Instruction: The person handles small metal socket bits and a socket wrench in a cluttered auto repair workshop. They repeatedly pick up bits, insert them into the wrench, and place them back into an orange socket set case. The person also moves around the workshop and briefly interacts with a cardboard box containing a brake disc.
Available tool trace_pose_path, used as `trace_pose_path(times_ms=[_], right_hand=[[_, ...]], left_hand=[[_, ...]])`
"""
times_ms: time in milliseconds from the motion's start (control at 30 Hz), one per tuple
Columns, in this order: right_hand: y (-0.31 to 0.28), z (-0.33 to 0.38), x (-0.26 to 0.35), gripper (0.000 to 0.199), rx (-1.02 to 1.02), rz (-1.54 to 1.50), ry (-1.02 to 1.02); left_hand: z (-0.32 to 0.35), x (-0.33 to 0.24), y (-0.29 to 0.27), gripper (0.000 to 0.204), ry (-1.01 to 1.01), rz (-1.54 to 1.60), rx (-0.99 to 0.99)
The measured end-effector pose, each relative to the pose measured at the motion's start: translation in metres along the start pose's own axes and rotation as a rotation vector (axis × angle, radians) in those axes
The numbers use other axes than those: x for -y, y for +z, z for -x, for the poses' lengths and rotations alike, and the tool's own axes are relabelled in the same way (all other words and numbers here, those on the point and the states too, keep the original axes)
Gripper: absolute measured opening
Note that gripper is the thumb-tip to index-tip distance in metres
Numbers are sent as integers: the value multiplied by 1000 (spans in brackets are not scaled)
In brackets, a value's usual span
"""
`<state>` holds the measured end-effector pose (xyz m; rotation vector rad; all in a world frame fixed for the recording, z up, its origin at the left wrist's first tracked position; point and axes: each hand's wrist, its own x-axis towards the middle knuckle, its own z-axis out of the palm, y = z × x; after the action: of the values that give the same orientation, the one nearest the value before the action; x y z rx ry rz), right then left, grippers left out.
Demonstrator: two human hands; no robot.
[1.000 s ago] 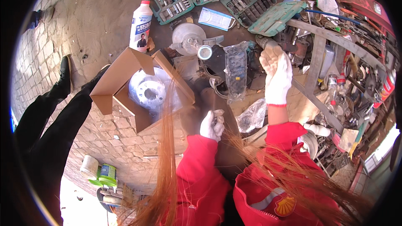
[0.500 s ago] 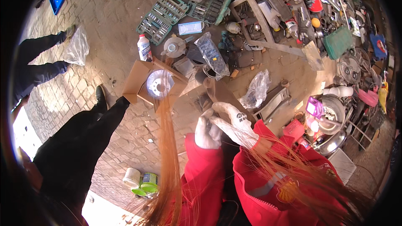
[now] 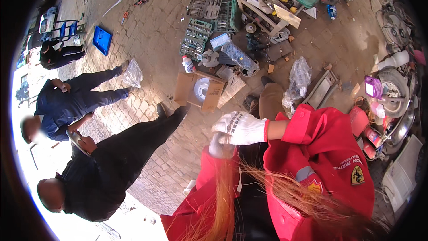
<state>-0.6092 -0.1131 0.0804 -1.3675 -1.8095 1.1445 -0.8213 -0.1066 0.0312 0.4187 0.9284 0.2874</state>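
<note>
White knitted work gloves cover both my hands, which meet in front of my red jacket (image 3: 332, 145). My right hand (image 3: 240, 128), dark print on its back, reaches across from the right with its fingers closed at the left work glove (image 3: 218, 149). My left hand (image 3: 221, 146) points up out of its red sleeve and sits beneath the right one; its fingers are mostly hidden. Beyond the hands, on the paving, stands an open cardboard box (image 3: 215, 96) with a shiny brake disc (image 3: 201, 89) in it.
Two people in dark clothes (image 3: 118, 160) (image 3: 84, 89) are at the left, one holding a flat object. Socket sets (image 3: 196, 38), a white bottle (image 3: 188, 64) and a plastic-wrapped part (image 3: 238, 56) lie ahead. Clear plastic (image 3: 299, 78), a metal frame (image 3: 323, 89) and a wheel (image 3: 394, 89) lie right.
My view has swung left, bringing more of the people into sight. My right hand has come further over the left hand, covering more of its fingers.
</note>
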Motion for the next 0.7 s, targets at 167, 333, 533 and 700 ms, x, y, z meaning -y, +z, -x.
trace_pose_path(times_ms=[167, 333, 533, 700], right_hand=[[-65, 136, -63, 38, 100, 219, 622], [-88, 310, -102, 37, 270, 232, 1126], [-91, 414, -126, 50, 805, -411, 1092], [-124, 403, -155, 49, 388, -391, 1080]], left_hand=[[8, -37, 54, 42, -164, 71, -194], [-47, -52, 143, 41, -189, -70, 34], [-130, -34, 319, 35, -222, -188, -101], [-175, -15, 438, 35, -347, -244, 229]])
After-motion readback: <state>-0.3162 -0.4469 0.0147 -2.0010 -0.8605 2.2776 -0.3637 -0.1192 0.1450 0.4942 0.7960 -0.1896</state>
